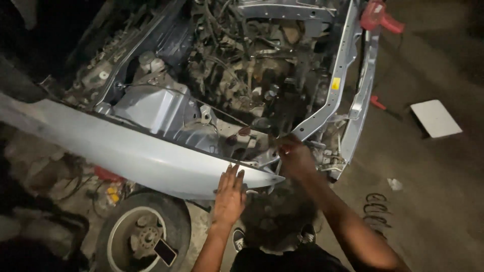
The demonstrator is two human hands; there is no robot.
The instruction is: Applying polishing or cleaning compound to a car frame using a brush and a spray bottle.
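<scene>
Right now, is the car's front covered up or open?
Open. The engine bay shows bare, no hood over it. The left hand lies flat on the fender.

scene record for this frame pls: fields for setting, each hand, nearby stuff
setting: car with its front stripped, engine bay open, dim light
left hand: flat, fingers spread, on the pale blue fender
right hand: reaching in at the front corner of the frame; whether it grips anything cannot be told
wheel: under the fender, a small dark flat thing on its hub
red tool: rests on top of the frame
white board: flat on the ground, right of the car
</scene>
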